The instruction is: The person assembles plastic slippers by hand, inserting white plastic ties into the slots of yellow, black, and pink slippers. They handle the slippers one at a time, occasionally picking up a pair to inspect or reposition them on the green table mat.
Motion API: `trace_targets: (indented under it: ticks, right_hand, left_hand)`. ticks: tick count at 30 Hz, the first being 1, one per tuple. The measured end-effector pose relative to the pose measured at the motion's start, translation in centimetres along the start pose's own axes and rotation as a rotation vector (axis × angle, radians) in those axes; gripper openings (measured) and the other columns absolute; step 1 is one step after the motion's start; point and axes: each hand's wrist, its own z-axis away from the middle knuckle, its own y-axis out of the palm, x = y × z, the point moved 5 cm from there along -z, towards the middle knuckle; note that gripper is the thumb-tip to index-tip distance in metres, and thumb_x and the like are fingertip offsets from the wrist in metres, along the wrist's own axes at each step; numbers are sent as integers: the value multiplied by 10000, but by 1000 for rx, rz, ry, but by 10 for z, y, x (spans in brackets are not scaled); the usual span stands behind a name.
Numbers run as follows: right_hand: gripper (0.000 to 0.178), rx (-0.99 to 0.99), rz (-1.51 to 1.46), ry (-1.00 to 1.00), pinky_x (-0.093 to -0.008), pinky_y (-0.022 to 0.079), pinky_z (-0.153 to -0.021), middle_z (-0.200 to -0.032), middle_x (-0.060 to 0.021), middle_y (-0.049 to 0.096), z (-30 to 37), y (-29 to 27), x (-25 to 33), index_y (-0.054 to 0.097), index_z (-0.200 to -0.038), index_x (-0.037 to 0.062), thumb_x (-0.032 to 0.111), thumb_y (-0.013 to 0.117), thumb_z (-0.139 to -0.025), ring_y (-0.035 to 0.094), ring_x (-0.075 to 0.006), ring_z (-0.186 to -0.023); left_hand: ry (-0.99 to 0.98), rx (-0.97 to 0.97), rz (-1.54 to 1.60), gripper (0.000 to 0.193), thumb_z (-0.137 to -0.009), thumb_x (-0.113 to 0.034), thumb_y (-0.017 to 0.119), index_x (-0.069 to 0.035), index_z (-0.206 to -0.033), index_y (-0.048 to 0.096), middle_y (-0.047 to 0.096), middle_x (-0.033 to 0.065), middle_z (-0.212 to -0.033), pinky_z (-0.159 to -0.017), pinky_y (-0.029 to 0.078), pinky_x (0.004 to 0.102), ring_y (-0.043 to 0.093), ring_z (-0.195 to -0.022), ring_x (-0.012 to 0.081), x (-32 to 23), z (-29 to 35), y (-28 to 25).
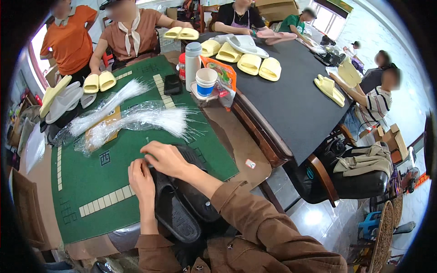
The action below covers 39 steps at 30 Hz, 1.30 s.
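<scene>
A pair of black slippers lies at the table's near edge, the left slipper (176,217) beside the right one (196,203), soles toward me. My left hand (142,179) is at the toe end of the left slipper, its fingers bent and pressed together. Just above, my right hand (166,158) reaches across the slippers, its fingertips pinched close to the left hand's. What either hand holds is too small to make out. Beyond them, two bundles of thin clear plastic strands lie in plastic wrap, a nearer bundle (159,119) and a farther bundle (114,101).
A green mat (98,170) covers my table. Yellow slippers (99,82) and grey slippers (63,103) lie far left. A flask (193,66) and paper cups (205,82) stand near the dark table (291,107), which bears more slippers. Several people sit or stand around. A chair (359,177) is right.
</scene>
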Motion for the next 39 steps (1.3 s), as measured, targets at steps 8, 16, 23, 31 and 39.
trace_targets:
  ticks: [8, 16, 23, 31, 39]
  right_hand:
    - [71, -94, 41, 123, -463, 497, -697, -876, -178, 607, 6, 3, -28, 590, -906, -3, 38, 547, -868, 609, -401, -805]
    - [36, -125, 49, 212, -473, 488, -684, -864, -188, 592, 7, 0, -39, 563, -868, 4, 14, 534, -848, 598, -411, -796]
    - [231, -217, -222, 310, -314, 518, -713, -945, -126, 705, -2, -24, -24, 638, -1077, -23, 11, 472, -920, 643, -165, -732]
    - [269, 126, -427, 479, -248, 497, -807, -1130, -88, 668, 48, -151, 28, 593, -1212, -3, 58, 463, -986, 663, -143, -945]
    - [253, -433, -211, 522, -166, 338, -528, -990, -48, 626, 82, -334, -10, 620, -1135, 22, 17, 461, -939, 392, -24, -621]
  left_hand:
    - [-6, 50, -23, 123, -935, -90, 535, -6, -871, 599, 607, 112, -868, -746, 429, 410, 545, -833, 308, 3, -2, 4]
    - [162, 124, -102, 244, -909, -36, 548, 6, -1143, 607, 546, 170, -1161, -941, 404, 439, 524, -1066, 350, -82, 44, -39]
    - [-2, 404, -193, 472, -893, -110, 625, -58, -1348, 510, 417, 243, -1306, -1019, 330, 492, 419, -1198, 408, -84, 137, -41]
    - [164, 406, -350, 533, -923, -311, 614, -158, -1415, 481, 384, 312, -1372, -1062, 283, 561, 384, -1246, 472, -97, 120, -15]
    - [126, 296, -418, 397, -884, -162, 568, -90, -1274, 597, 525, 187, -1013, -866, 415, 475, 523, -974, 377, -35, 94, -36]
